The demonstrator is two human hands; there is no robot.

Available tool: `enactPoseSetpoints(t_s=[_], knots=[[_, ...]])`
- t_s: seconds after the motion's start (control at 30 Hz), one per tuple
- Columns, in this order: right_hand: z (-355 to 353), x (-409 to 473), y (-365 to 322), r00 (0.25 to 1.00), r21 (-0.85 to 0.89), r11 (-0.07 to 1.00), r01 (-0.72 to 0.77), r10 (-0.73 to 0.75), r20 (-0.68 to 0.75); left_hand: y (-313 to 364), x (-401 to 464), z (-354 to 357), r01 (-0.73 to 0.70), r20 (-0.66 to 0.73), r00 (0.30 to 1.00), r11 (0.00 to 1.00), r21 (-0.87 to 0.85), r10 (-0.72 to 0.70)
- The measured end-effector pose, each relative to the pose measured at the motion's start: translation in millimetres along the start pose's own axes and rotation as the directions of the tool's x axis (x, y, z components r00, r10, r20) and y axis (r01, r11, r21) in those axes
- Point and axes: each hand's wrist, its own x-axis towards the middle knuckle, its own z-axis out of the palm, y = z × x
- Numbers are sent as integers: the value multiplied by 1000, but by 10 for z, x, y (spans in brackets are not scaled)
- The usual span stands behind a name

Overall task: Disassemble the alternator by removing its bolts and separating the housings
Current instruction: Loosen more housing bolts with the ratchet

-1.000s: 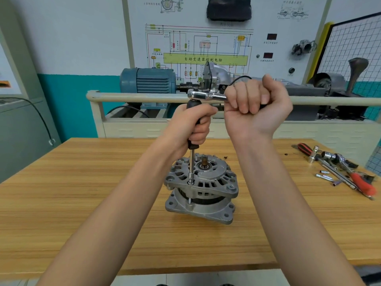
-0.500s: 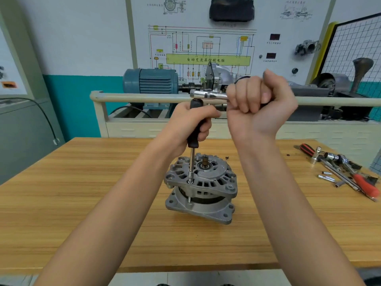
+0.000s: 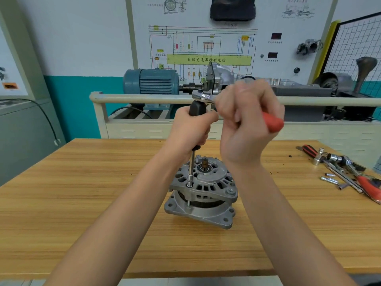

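Observation:
A grey alternator [image 3: 203, 193] stands upright on the wooden table [image 3: 82, 203], shaft end up. A black-handled socket driver [image 3: 192, 162] stands upright with its tip on a bolt [image 3: 189, 185] at the upper housing's left edge. My left hand [image 3: 190, 131] grips the driver's black handle. A ratchet wrench [image 3: 203, 98] is fitted on the driver's top, and its red handle [image 3: 272, 121] pokes out to the right of my fist. My right hand [image 3: 247, 120] grips that ratchet handle, blurred by motion. Another bolt head [image 3: 230, 190] shows at the housing's right.
Loose sockets, extension bars, a ratchet and red-handled tools [image 3: 346, 172] lie at the table's right side. Behind the table runs a cream rail [image 3: 144, 99], with a blue motor [image 3: 150, 81] and a wiring-diagram board [image 3: 206, 48] beyond.
My right hand has swung the ratchet handle toward me and to the right, so its red end now shows. My left hand and the driver stay on the same bolt.

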Motion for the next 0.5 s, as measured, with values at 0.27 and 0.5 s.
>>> enactPoseSetpoints(t_s=[0.27, 0.5], knots=[[-168, 251, -22, 951, 338, 903, -265, 303, -63, -8, 15, -117, -43, 135, 990, 998, 45, 37], [-355, 390, 128, 744, 763, 566, -314, 645, -173, 42, 31, -223, -19, 356, 934, 999, -47, 35]])
